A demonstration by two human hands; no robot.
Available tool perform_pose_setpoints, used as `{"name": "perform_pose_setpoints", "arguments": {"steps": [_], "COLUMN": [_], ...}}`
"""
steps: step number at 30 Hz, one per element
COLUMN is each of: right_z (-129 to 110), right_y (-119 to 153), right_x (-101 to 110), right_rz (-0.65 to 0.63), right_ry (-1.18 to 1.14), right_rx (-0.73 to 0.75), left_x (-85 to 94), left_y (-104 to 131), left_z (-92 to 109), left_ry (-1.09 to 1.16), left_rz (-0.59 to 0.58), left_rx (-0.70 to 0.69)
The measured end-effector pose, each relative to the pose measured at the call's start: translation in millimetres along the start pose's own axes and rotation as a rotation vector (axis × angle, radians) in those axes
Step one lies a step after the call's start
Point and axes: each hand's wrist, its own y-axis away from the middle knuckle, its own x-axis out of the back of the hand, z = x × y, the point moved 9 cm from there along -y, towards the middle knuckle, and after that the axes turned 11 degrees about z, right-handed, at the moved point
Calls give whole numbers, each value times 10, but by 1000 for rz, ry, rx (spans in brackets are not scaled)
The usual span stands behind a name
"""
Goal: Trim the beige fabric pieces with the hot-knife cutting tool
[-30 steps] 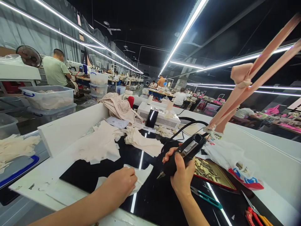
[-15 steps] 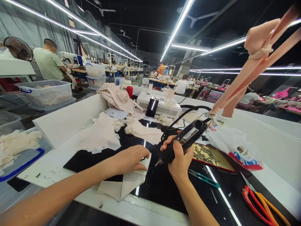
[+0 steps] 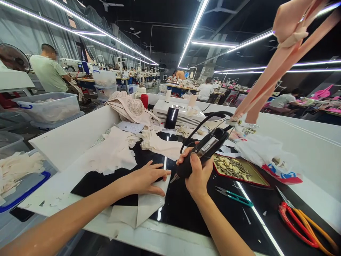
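My left hand (image 3: pixel 147 180) lies on a pale beige piece of fabric (image 3: pixel 150 204), fingers spread and pressing it against the black work surface. Part of this fabric is hidden under the palm, and a corner hangs toward the table's front edge. Wrapped in my right hand (image 3: pixel 197 172) is a black corded handheld cutter (image 3: pixel 206 151). Its thin metal tip points down and left, close beside the fabric's right edge; I cannot tell whether they touch. A knotted pink cloth strap (image 3: pixel 271 74) runs from the cutter's rear end up to the right.
Beige fabric pieces (image 3: pixel 112 151) lie left, with more (image 3: pixel 160 144) behind. A phone (image 3: pixel 171 118) leans on a white box (image 3: pixel 157 110). At right are a tray of seeds (image 3: pixel 234 169), teal thread snips (image 3: pixel 236 197), red-and-orange-handled scissors (image 3: pixel 298 224) and a plastic bag (image 3: pixel 266 149). People work behind.
My left hand's fingers have spread and flattened on the fabric. My right hand has shifted slightly left with the cutter, bringing its tip nearer the fabric's edge. The view has shifted a little.
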Motion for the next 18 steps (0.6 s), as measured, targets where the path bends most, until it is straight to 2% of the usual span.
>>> {"name": "perform_pose_setpoints", "arguments": {"steps": [8,18], "right_z": [47,81], "right_y": [16,33], "right_x": [-106,-80], "right_rz": [-9,3], "right_ry": [-13,4], "right_rx": [6,10], "left_x": [33,28], "left_y": [34,42], "left_z": [-3,5], "left_ry": [10,-21], "left_rz": [-16,-25], "left_rx": [29,28]}}
